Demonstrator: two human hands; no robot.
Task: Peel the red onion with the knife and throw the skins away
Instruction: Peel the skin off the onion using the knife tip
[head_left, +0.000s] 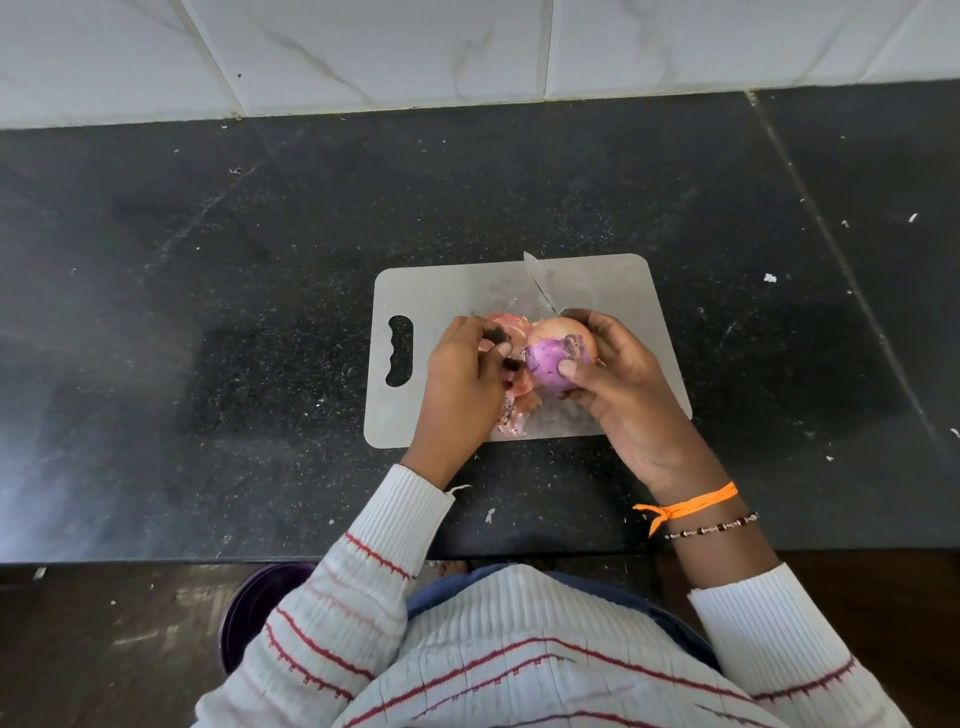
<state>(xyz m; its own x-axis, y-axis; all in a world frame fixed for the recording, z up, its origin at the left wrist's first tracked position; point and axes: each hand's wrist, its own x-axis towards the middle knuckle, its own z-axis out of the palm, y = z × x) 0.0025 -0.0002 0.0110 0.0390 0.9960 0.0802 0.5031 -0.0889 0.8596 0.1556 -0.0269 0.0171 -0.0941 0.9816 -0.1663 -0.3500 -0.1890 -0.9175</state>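
Observation:
A red onion (556, 358), partly peeled with purple flesh showing, is held over the grey cutting board (613, 291) in my right hand (623, 389), thumb pressed on its front. The knife (540, 286) blade sticks out past my right fingers toward the board's far edge; its handle is hidden, so I cannot tell whether that hand holds it too. My left hand (462, 379) is just left of the onion, its fingers pinched on a dark piece of onion skin (498, 339). Loose pinkish skins (511, 415) lie on the board under my left hand.
The board lies on a black speckled stone counter (208, 312) against a white tiled wall (467, 47). Small white scraps dot the counter at the right. A purple round bin (254, 613) stands on the floor below the counter's front edge, left of my body.

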